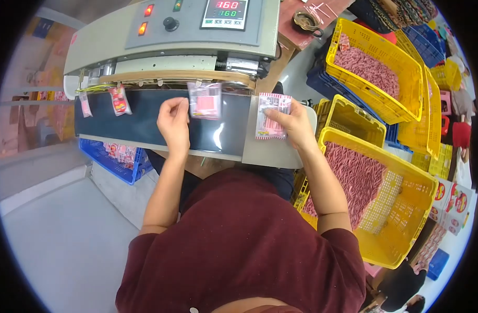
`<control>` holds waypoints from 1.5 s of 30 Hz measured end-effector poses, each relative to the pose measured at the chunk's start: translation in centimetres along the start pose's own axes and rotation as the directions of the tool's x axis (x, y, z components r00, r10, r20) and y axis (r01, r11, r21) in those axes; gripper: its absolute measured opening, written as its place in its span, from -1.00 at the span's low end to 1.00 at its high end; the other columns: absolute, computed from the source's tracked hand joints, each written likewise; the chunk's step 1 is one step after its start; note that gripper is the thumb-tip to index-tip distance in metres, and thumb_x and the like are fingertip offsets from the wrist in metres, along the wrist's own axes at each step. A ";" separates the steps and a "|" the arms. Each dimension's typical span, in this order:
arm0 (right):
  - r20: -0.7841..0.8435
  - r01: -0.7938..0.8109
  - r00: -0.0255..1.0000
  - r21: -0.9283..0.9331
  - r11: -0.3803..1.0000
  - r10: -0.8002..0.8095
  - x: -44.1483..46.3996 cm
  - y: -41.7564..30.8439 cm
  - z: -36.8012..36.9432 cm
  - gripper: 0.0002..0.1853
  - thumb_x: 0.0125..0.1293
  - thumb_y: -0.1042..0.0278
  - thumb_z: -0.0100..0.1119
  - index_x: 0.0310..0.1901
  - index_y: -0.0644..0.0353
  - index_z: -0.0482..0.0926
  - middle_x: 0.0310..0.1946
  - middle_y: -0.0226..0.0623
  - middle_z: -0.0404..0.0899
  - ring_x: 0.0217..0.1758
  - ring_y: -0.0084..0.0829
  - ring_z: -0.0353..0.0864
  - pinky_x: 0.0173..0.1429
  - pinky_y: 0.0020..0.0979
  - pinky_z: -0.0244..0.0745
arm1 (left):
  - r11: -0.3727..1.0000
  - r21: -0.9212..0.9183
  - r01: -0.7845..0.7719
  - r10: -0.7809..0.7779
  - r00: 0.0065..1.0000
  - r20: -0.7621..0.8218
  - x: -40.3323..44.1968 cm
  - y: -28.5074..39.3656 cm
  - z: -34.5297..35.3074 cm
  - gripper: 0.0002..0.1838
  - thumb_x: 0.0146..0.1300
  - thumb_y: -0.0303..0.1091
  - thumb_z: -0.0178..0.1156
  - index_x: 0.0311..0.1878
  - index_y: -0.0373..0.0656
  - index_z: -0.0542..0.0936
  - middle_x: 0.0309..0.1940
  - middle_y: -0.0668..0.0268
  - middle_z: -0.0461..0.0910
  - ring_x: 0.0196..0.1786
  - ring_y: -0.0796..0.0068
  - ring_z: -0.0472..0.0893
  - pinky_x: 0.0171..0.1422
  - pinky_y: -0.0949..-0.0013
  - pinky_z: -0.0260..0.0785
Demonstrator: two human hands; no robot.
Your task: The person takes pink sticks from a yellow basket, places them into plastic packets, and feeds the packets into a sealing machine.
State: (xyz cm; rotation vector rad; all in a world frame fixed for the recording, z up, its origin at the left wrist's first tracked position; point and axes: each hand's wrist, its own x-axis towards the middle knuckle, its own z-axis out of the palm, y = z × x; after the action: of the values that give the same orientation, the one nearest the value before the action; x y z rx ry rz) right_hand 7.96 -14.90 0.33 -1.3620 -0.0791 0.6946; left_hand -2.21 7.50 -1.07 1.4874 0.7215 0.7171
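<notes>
My right hand grips a pink-and-white striped candy packet, thumb on top, over the right end of the band sealer's plate. My left hand has its fingers curled together, and nothing shows in them. Just right of its fingertips, another candy packet hangs by its top edge from the sealer's band. Farther left along that band hang a red-and-white packet and a small packet. Beneath them runs the dark conveyor belt.
The band sealer has a lit display reading 160. A yellow crate of pink candy pieces stands at my right, with another yellow crate behind it. Under the belt's left end sits a blue crate holding packets.
</notes>
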 end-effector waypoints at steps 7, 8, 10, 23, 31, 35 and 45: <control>0.002 0.126 0.992 0.016 0.992 -0.126 1.2 0.0 1.6 -0.77 0.13 0.48 0.20 -0.19 0.33 0.44 -0.36 -0.33 0.56 -0.38 -0.61 0.55 -0.32 -0.54 0.50 | 0.943 -0.003 0.332 -0.280 0.799 0.533 -3.8 0.8 7.2 -0.85 0.15 -0.42 0.17 -0.29 -0.33 0.56 -0.63 0.45 0.45 -0.65 0.79 0.28 -0.60 0.68 0.06; -0.011 0.165 0.986 0.000 0.986 -0.165 1.3 0.0 1.7 -0.76 0.14 0.46 0.19 -0.18 0.34 0.44 -0.36 -0.33 0.56 -0.36 -0.61 0.55 -0.32 -0.55 0.50 | 0.931 -0.043 0.363 -0.288 0.801 0.525 -3.4 0.6 7.5 -0.86 0.14 -0.45 0.18 -0.29 -0.34 0.56 -0.63 0.44 0.45 -0.67 0.79 0.27 -0.62 0.68 0.04; 0.009 0.057 0.998 -0.051 0.997 -0.057 0.7 -1.3 1.5 -0.76 0.16 0.42 0.18 -0.18 0.33 0.44 -0.36 -0.33 0.56 -0.36 -0.60 0.55 -0.33 -0.56 0.49 | 0.930 -0.064 0.362 -0.285 0.818 0.500 -2.6 0.5 6.8 -0.88 0.11 -0.50 0.18 -0.31 -0.36 0.56 -0.63 0.43 0.47 -0.68 0.78 0.28 -0.64 0.68 0.03; -0.121 -0.082 0.991 -0.174 0.981 0.062 -17.8 -2.4 -14.2 -0.75 0.18 0.29 0.15 -0.15 0.22 0.50 -0.33 -0.32 0.58 -0.33 -0.52 0.59 -0.32 -0.48 0.52 | 0.987 0.058 0.149 -0.156 0.976 0.152 1.0 -1.0 -2.8 -0.83 0.21 -0.40 0.12 -0.27 -0.35 0.52 -0.56 0.37 0.44 -0.65 0.75 0.26 -0.66 0.68 -0.03; -0.913 -0.781 0.113 -0.326 0.533 -0.393 -29.7 10.8 -42.5 -0.33 0.05 0.01 0.19 0.12 0.25 0.27 -0.11 0.15 0.46 -0.04 0.12 0.45 0.05 -0.16 0.37 | 0.975 0.146 -0.168 0.185 0.977 -0.109 -0.5 3.7 -2.3 -0.82 0.19 -0.38 0.17 -0.34 -0.34 0.52 -0.65 0.45 0.32 -0.64 0.74 0.18 -0.59 0.64 -0.06; -0.927 -0.827 0.206 -0.336 0.451 -0.312 -27.8 12.5 -45.1 -0.18 0.05 -0.04 0.17 0.28 0.10 0.03 0.03 0.29 0.30 0.08 0.18 0.34 0.15 -0.10 0.29 | 0.957 0.136 -0.257 0.267 0.961 -0.066 -1.8 5.1 -0.9 -0.83 0.22 -0.38 0.15 -0.36 -0.32 0.50 -0.66 0.46 0.30 -0.64 0.76 0.17 -0.59 0.64 -0.08; -0.852 -0.826 0.234 -0.428 0.367 -0.468 -29.8 13.3 -51.1 -0.45 0.26 -0.06 -0.11 0.21 0.03 0.21 -0.19 0.01 0.52 -0.20 0.07 0.52 -0.12 -0.03 0.41 | 0.920 0.260 -0.293 0.269 0.955 0.124 -3.3 5.5 1.3 -0.86 0.25 -0.38 0.10 -0.33 -0.27 0.53 -0.68 0.50 0.24 -0.63 0.79 0.15 -0.58 0.65 -0.11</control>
State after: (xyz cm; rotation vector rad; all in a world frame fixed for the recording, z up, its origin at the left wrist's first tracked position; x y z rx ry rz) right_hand 1.09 -73.41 -13.95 -2.8469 1.0306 -0.2918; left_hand -3.10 3.92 4.35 1.8939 0.5620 0.7858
